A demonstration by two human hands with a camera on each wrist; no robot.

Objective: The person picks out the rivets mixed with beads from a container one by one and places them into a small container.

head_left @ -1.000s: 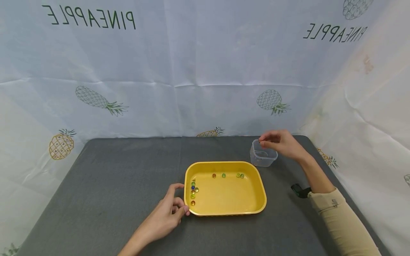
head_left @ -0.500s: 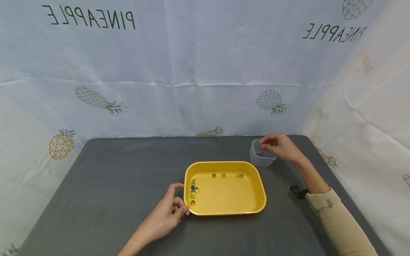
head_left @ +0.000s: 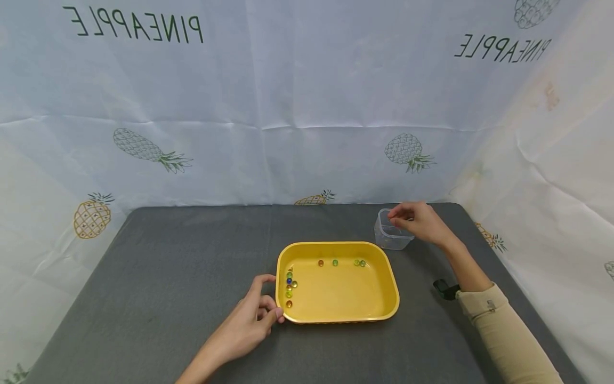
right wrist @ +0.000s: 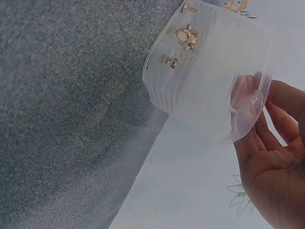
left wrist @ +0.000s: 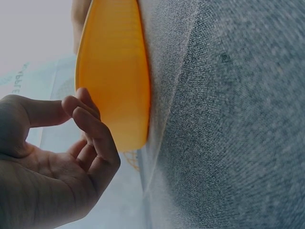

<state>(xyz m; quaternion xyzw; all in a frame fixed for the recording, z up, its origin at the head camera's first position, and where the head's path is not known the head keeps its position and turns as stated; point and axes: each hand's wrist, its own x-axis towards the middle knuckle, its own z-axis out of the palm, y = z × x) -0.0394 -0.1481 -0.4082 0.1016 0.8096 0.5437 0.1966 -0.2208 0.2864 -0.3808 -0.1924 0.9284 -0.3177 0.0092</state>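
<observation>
A yellow tray (head_left: 336,320) lies on the table with several coloured glass marbles (head_left: 289,281) along its left wall and a few more (head_left: 335,263) at the back. My left hand (head_left: 251,320) holds its left rim near the front corner, thumb at the edge and other fingers curled; the left wrist view shows the fingertips at the rim. My right hand (head_left: 419,221) is over the clear plastic container (head_left: 393,244) behind the tray, fingertips dipping past the rim with no marble visible between them. Several small gold-coloured pieces (right wrist: 187,37) show low in the container in the right wrist view.
Both things stand on a dark grey table cover (head_left: 201,256). A white curtain (head_left: 288,96) printed with pineapples hangs close behind the back edge and at the sides. A dark wrist strap (head_left: 446,289) juts out beside the beige right sleeve (head_left: 503,325).
My right hand has lowered slightly into the clear container, and the small orange-brown thing seen between its fingertips a second ago no longer shows. The left hand and tray stay put.
</observation>
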